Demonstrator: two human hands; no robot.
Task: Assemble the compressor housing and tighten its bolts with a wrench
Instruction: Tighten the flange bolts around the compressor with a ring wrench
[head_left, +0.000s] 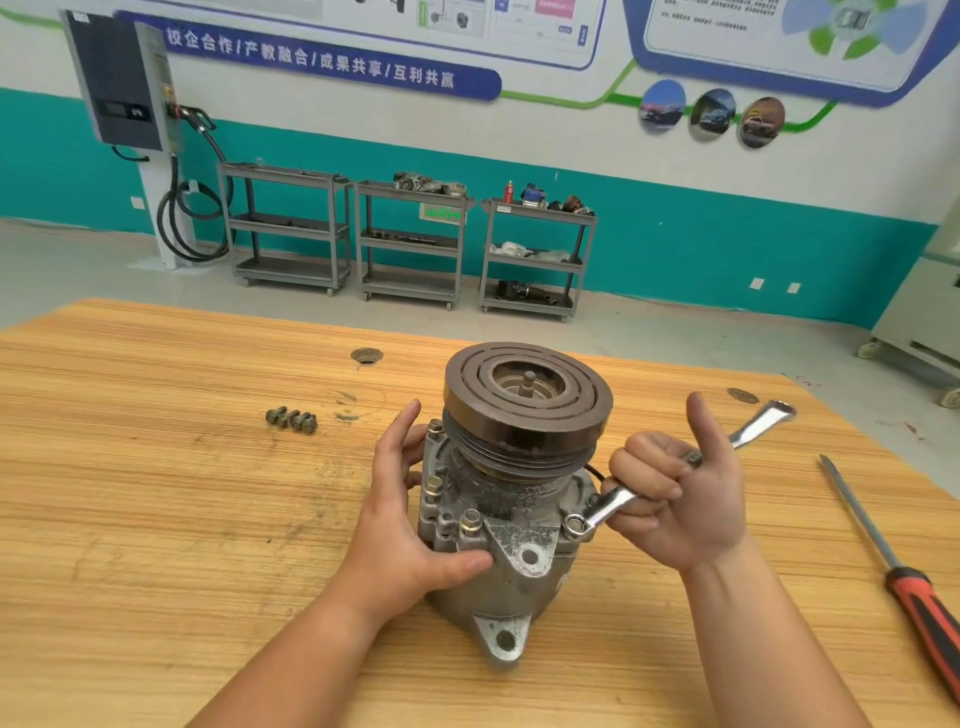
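A grey metal compressor (511, 551) stands upright on the wooden table (156, 519), its dark grooved pulley (527, 395) on top. Bolts (471, 519) stick up from the housing flange. My left hand (402, 525) grips the housing's left side, thumb across the front. My right hand (680, 493) grips a silver wrench (608, 509) by the middle of its shaft, thumb raised. The wrench's ring end (575, 526) sits over a bolt at the flange's right front; its other end (769, 415) points up to the right.
Loose bolts (292, 419) lie on the table to the left of the compressor. A screwdriver with a red and black handle (914, 597) lies at the right edge. Grey shelf carts (413, 241) stand on the floor along the far wall.
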